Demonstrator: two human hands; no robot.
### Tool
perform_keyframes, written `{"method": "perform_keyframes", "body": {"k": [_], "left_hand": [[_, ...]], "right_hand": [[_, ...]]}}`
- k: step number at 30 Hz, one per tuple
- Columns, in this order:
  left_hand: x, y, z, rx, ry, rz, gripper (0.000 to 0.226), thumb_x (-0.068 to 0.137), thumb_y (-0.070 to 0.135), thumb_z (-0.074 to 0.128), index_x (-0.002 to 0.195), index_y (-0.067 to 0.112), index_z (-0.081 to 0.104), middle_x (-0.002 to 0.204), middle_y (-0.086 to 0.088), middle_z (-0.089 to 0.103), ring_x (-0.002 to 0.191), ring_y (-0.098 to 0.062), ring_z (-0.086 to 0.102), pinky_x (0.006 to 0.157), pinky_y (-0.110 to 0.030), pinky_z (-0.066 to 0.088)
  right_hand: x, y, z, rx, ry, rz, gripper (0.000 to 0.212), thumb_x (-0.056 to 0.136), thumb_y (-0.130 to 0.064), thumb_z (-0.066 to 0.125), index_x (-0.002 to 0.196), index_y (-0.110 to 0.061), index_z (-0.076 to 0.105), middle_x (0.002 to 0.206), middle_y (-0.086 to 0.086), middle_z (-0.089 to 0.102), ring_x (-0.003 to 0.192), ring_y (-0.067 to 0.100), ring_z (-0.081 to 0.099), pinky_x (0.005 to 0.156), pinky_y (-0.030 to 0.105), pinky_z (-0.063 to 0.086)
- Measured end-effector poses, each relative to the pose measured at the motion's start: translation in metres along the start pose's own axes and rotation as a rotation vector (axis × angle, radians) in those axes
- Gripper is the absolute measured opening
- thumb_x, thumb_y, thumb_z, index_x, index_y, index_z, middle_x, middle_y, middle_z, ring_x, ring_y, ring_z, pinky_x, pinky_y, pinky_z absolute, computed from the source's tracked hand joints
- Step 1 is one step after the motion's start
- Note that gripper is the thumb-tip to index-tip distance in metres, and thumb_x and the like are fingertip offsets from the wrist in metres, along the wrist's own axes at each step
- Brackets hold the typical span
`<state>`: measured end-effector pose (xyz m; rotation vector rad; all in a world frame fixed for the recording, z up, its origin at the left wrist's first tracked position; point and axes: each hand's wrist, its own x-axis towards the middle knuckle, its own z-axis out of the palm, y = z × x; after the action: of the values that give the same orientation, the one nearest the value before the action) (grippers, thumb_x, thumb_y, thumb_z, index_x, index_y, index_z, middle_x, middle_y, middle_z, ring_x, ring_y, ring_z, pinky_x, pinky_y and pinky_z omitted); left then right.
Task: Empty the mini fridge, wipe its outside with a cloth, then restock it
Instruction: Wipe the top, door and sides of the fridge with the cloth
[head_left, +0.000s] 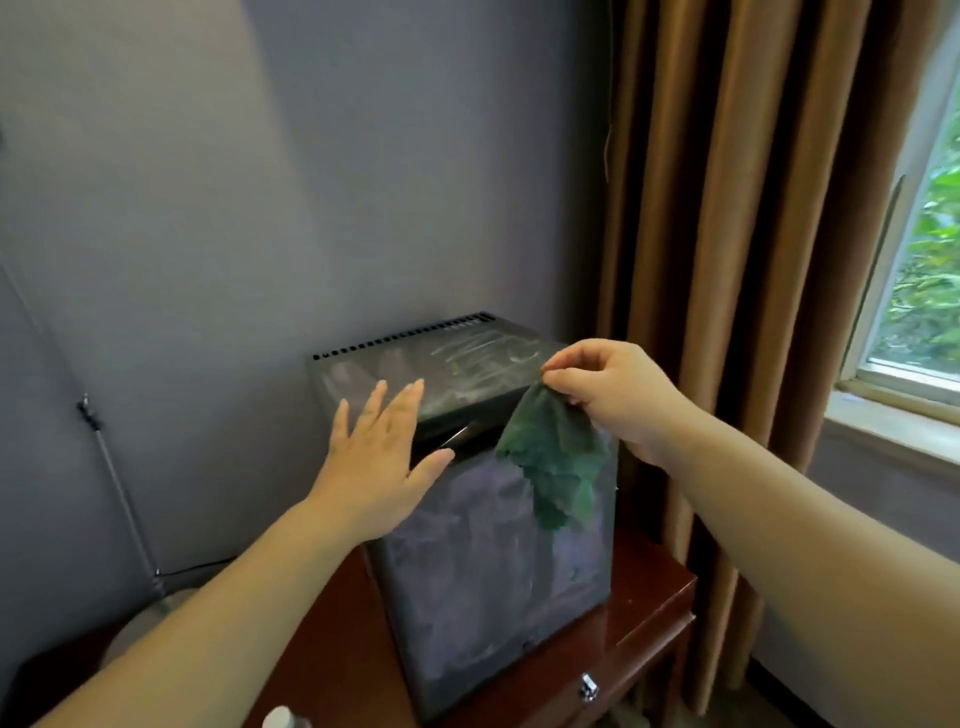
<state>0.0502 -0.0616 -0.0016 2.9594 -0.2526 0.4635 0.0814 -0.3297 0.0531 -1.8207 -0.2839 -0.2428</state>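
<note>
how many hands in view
2. The left hand spreads open by the top front edge of the mini fridge; the right hand pinches the green cloth hanging over its front.

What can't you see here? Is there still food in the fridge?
Head view only:
Inside the mini fridge: hidden by its door, so food cannot be told.
Fridge's upper right front: behind the green cloth hanging from the right hand.
White-topped object: cut off by the bottom edge.
</note>
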Motion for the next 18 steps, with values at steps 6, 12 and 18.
{"method": "perform_keyframes", "body": {"k": [6,12,18], "left_hand": [[0.020,-0.033,0.000,0.001,0.106,-0.101,0.095,0.088,0.081,0.022,0.158,0.029,-0.016,0.169,0.010,-0.008,0.153,-0.014,-0.022,0.123,-0.053,-0.012],[0.024,-0.061,0.001,-0.124,0.131,-0.199,0.099,0.085,0.083,0.029,0.158,0.032,-0.014,0.169,0.010,-0.006,0.154,-0.015,-0.016,0.124,-0.053,-0.009],[0.020,-0.086,0.010,-0.246,0.079,-0.241,0.098,0.083,0.085,0.022,0.158,0.034,-0.015,0.167,0.014,-0.008,0.153,-0.010,-0.016,0.125,-0.050,-0.007]], "right_hand": [[0.058,-0.017,0.053,-0.014,0.147,-0.175,0.008,0.086,-0.019,0.074,0.082,-0.026,0.073,0.075,-0.006,0.073,0.069,0.013,0.066,0.068,0.032,0.055],[0.083,0.019,0.111,-0.596,-0.419,-0.196,0.034,0.100,-0.032,0.056,0.133,-0.029,0.061,0.133,-0.008,0.063,0.122,0.011,0.057,0.105,0.029,0.042],[0.074,0.022,0.132,-0.591,-0.683,-0.150,0.053,0.102,-0.033,0.042,0.154,-0.042,0.032,0.158,-0.019,0.034,0.145,0.006,0.031,0.118,0.030,0.026]]}}
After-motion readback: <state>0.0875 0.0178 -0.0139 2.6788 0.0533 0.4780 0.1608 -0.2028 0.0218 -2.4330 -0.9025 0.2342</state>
